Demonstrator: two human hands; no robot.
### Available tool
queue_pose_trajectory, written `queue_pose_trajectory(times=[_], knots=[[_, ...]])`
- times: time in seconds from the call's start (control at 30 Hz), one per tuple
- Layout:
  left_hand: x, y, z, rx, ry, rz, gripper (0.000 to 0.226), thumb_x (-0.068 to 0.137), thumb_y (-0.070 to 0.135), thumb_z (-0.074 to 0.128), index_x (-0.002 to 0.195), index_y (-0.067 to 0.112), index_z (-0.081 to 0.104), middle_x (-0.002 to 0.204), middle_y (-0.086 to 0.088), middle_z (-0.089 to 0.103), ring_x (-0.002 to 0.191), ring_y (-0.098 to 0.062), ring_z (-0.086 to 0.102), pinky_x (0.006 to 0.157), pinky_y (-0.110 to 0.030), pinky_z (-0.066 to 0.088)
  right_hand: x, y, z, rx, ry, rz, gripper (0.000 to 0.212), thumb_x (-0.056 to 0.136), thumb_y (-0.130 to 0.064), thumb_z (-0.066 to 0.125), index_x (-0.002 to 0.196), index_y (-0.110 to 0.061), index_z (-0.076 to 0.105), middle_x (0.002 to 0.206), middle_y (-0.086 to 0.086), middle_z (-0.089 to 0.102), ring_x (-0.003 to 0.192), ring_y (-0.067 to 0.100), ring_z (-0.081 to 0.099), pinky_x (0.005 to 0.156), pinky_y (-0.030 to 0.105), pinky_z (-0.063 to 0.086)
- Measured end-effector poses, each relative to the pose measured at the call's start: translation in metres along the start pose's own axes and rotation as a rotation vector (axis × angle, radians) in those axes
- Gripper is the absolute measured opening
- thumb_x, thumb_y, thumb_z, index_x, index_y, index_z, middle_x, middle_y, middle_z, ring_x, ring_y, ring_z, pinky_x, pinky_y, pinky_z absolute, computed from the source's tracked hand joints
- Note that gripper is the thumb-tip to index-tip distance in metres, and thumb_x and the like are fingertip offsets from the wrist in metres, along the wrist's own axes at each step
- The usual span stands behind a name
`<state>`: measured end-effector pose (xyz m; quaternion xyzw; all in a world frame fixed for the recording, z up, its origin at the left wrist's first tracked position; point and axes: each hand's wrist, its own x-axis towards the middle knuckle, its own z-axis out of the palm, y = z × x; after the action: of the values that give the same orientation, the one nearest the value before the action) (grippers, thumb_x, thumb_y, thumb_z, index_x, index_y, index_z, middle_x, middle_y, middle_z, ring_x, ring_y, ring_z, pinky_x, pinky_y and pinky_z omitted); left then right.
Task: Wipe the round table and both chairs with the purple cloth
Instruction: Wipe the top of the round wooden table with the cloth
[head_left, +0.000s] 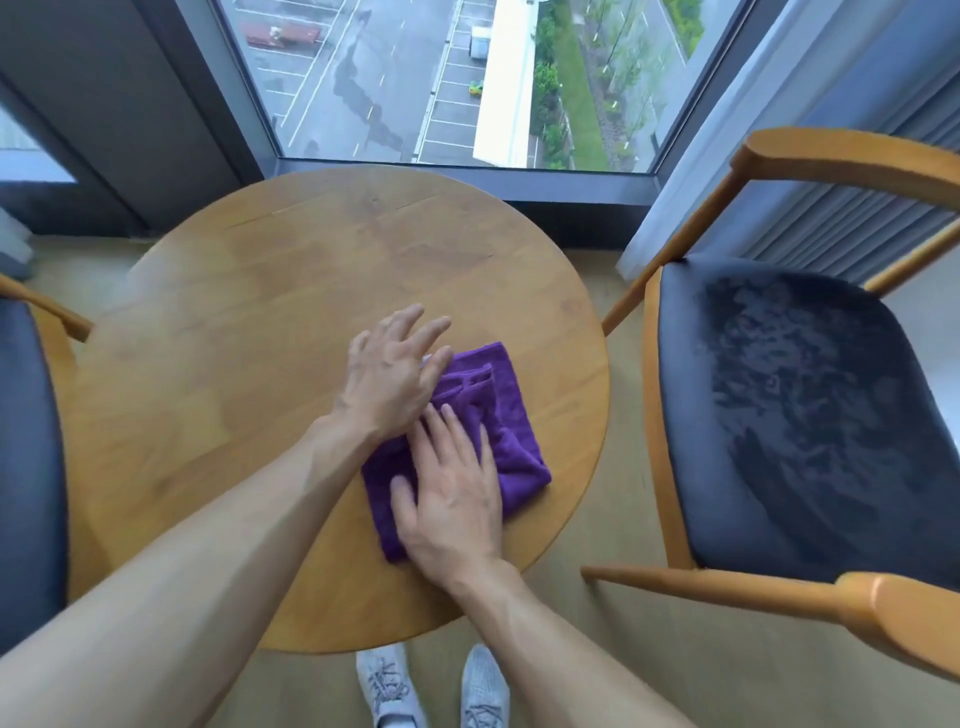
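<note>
Both hands lay on the cloth (498, 410) at the table's (234, 332) near right: left hand (389, 374) fingers spread, right hand (452, 499) fingers straight, pressing flat.

No text, label, brand or number is readable on anything here

Cloth (498, 415) on table (234, 364), right of centre; chairs (805, 415) flank table; window (452, 78) behind
</note>
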<state>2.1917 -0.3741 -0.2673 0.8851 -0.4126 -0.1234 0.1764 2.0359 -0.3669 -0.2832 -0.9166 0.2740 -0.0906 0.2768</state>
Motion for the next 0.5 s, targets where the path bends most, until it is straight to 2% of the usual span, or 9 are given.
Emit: queue_pose_trajectory(times=[0.07, 0.1, 0.13, 0.2, 0.23, 0.3, 0.37, 0.43, 0.5], knots=[[-0.011, 0.011, 0.006, -0.031, 0.036, 0.035, 0.04, 0.103, 0.04, 0.044, 0.14, 0.029, 0.056, 0.155, -0.002, 0.042, 0.145, -0.021, 0.035, 0.117, -0.047, 0.025, 0.009, 0.01, -0.021, 0.363, 0.153, 0.124, 0.057, 0.085, -0.001, 0.05, 0.141, -0.007, 0.05, 0.148, 0.006, 0.049, 0.142, 0.018, 0.039, 0.12, 0.038, 0.027], [-0.021, 0.019, 0.013, 0.001, 0.047, 0.026, 0.041, 0.103, 0.041, 0.043, 0.139, 0.028, 0.057, 0.153, -0.003, 0.045, 0.143, -0.022, 0.037, 0.117, -0.048, 0.026, 0.015, 0.022, -0.035, 0.449, 0.247, 0.199, 0.056, 0.082, 0.007, 0.047, 0.136, -0.005, 0.055, 0.142, 0.007, 0.053, 0.137, 0.02, 0.044, 0.119, 0.032, 0.029], [-0.032, 0.029, 0.022, 0.065, 0.046, 0.009, 0.045, 0.102, 0.045, 0.04, 0.14, 0.026, 0.055, 0.154, -0.005, 0.044, 0.144, -0.023, 0.036, 0.118, -0.049, 0.024, 0.022, 0.034, -0.05, 0.429, 0.323, 0.276, 0.054, 0.081, 0.009, 0.045, 0.131, -0.005, 0.057, 0.138, 0.007, 0.056, 0.133, 0.021, 0.047, 0.116, 0.025, 0.03], [-0.057, 0.053, 0.048, 0.198, -0.025, -0.038, 0.065, 0.097, 0.056, 0.031, 0.152, 0.021, 0.039, 0.162, -0.009, 0.03, 0.151, -0.025, 0.022, 0.122, -0.053, 0.008, 0.037, 0.057, -0.075, 0.278, 0.356, 0.367, 0.048, 0.087, 0.004, 0.044, 0.131, -0.011, 0.056, 0.135, 0.004, 0.057, 0.128, 0.021, 0.049, 0.102, 0.019, 0.031], [-0.066, 0.066, 0.061, 0.248, -0.057, -0.045, 0.075, 0.094, 0.06, 0.025, 0.156, 0.018, 0.028, 0.166, -0.011, 0.02, 0.154, -0.026, 0.012, 0.123, -0.054, 0.0, 0.044, 0.066, -0.081, 0.203, 0.313, 0.374, 0.044, 0.093, -0.002, 0.043, 0.133, -0.015, 0.055, 0.135, 0.002, 0.057, 0.126, 0.02, 0.049, 0.098, 0.021, 0.033], [-0.08, 0.086, 0.077, 0.289, -0.086, 0.02, 0.083, 0.09, 0.061, 0.014, 0.159, 0.015, 0.018, 0.167, -0.012, 0.012, 0.155, -0.027, 0.003, 0.122, -0.056, -0.004, 0.055, 0.078, -0.081, 0.136, 0.169, 0.341, 0.038, 0.1, -0.017, 0.041, 0.135, -0.019, 0.054, 0.137, 0.0, 0.057, 0.127, 0.019, 0.049, 0.099, 0.027, 0.038], [-0.095, 0.094, 0.082, 0.282, -0.117, 0.208, 0.08, 0.091, 0.06, 0.017, 0.159, 0.018, 0.021, 0.167, -0.009, 0.018, 0.156, -0.026, 0.005, 0.122, -0.056, -0.002, 0.061, 0.084, -0.074, 0.08, 0.073, 0.323, 0.037, 0.103, -0.026, 0.04, 0.136, -0.018, 0.055, 0.138, 0.004, 0.056, 0.13, 0.023, 0.049, 0.105, 0.033, 0.038], [-0.111, 0.083, 0.077, 0.266, -0.123, 0.384, 0.076, 0.091, 0.06, 0.034, 0.156, 0.021, 0.029, 0.164, -0.006, 0.028, 0.155, -0.024, 0.011, 0.122, -0.057, 0.002, 0.062, 0.086, -0.068, 0.006, 0.065, 0.308, 0.039, 0.103, -0.031, 0.04, 0.136, -0.017, 0.055, 0.139, 0.007, 0.056, 0.132, 0.025, 0.047, 0.11, 0.037, 0.036], [-0.127, 0.057, 0.067, 0.278, -0.124, 0.48, 0.075, 0.09, 0.059, 0.042, 0.155, 0.025, 0.033, 0.163, -0.003, 0.03, 0.154, -0.021, 0.017, 0.122, -0.058, 0.007, 0.055, 0.086, -0.06, -0.101, 0.057, 0.293, 0.042, 0.102, -0.035, 0.041, 0.139, -0.02, 0.053, 0.145, 0.006, 0.05, 0.136, 0.024, 0.043, 0.114, 0.039, 0.032]])
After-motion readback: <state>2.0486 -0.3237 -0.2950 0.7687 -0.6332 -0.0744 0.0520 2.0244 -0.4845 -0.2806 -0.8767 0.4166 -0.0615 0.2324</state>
